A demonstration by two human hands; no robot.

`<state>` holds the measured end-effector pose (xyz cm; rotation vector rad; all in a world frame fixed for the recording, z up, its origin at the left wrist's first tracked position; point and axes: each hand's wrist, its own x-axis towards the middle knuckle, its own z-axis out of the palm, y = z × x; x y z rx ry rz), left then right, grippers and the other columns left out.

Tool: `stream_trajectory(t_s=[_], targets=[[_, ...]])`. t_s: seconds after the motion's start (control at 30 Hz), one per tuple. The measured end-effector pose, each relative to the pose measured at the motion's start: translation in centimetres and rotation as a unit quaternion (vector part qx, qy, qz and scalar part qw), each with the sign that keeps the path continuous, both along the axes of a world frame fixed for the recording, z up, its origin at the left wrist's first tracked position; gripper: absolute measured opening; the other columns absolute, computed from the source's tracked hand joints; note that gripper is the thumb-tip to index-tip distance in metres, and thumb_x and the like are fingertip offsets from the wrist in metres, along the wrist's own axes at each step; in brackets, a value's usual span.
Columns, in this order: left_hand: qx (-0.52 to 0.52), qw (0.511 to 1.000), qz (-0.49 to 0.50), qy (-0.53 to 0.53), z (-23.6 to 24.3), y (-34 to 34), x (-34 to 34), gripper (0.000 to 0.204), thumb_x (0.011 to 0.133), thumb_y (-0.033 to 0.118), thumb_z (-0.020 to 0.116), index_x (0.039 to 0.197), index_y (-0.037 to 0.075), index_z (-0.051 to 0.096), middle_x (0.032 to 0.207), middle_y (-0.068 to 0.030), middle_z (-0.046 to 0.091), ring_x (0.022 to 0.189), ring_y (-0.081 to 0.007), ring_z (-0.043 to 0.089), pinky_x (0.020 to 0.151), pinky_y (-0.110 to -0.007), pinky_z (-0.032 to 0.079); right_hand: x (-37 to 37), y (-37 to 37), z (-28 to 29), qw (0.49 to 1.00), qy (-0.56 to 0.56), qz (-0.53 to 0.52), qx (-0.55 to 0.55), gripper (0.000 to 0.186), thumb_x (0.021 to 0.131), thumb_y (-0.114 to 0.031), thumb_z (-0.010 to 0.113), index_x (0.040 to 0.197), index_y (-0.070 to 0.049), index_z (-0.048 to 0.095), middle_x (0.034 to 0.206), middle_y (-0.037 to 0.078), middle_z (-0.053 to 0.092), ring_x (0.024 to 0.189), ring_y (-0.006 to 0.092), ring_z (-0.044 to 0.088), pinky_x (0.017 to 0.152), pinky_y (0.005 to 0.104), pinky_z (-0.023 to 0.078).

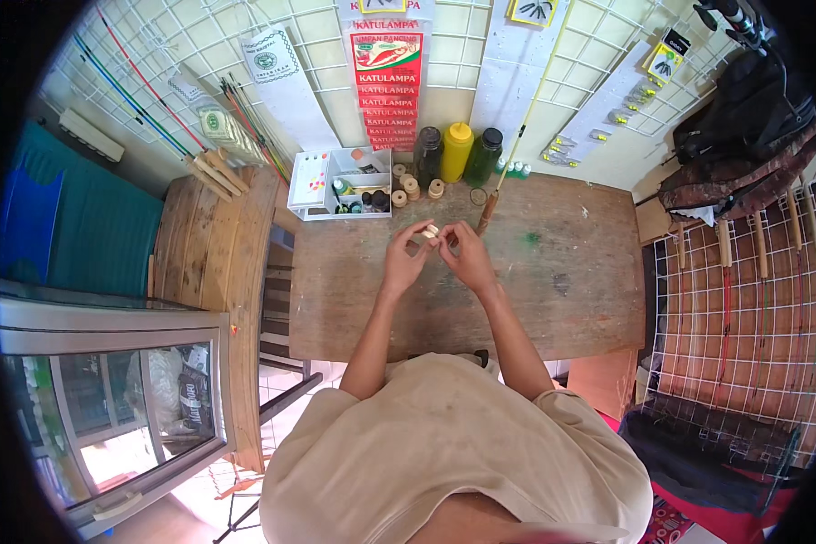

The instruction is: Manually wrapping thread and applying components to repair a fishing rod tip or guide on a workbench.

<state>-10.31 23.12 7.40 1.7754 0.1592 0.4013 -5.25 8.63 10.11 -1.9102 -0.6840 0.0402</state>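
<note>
Above the middle of the wooden table [354, 308], my left hand [405, 258] grips a small pale wooden spool [431, 231] between thumb and fingers. My right hand [470, 257] is close against it, thumb and fingertips pinched together beside the spool. Whatever lies in that pinch is too small to make out. Just beyond my right hand stands a fishing rod with a brown handle [489, 211]; its thin yellow shaft rises toward the wall. More wooden spools [412, 189] are grouped at the table's back, next to a white organizer box [340, 210] with small bottles.
Two dark bottles [428, 154] [485, 156] flank a yellow squeeze bottle [456, 151] along the back edge. A wire grid [462, 45] with hanging packets covers the wall. To the left are a wooden bench [207, 218] and a glass cabinet [118, 399]; rods hang on the right rack [743, 308].
</note>
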Motion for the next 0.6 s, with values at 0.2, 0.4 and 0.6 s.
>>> stream_trajectory(t_s=[0.2,0.4,0.6], targets=[[-0.005,1.000,-0.010,0.008,0.37,-0.59,0.17,0.037,0.082,0.015,0.070,0.118,0.011,0.062,0.100,-0.0079,0.065,0.091,-0.0165,0.061,0.074,-0.028,0.048,0.04,-0.25,-0.44,0.998,-0.055,-0.042,-0.008,0.018,0.080,-0.001,0.065,0.095,0.000,0.054,0.086,0.012,0.056,0.073,0.0244,0.058,0.068,0.0337,0.048],[-0.047,0.999,0.016,0.007,-0.02,-0.77,0.36,0.033,0.081,0.014,0.070,0.112,0.006,0.061,0.096,-0.0060,0.067,0.087,-0.0124,0.061,0.073,-0.026,0.047,0.01,0.15,-0.68,0.994,-0.058,-0.085,-0.032,0.019,0.080,-0.001,0.064,0.095,0.001,0.053,0.086,0.013,0.055,0.072,0.0248,0.059,0.066,0.0342,0.048],[-0.050,0.998,0.021,0.010,-0.03,-0.38,0.00,0.031,0.082,0.012,0.069,0.110,0.005,0.061,0.095,-0.0052,0.067,0.086,-0.0115,0.061,0.074,-0.026,0.047,0.06,0.59,-1.01,0.993,-0.073,-0.091,-0.033,0.020,0.078,-0.003,0.065,0.094,-0.001,0.053,0.084,0.013,0.056,0.076,0.0291,0.062,0.066,0.0387,0.049]])
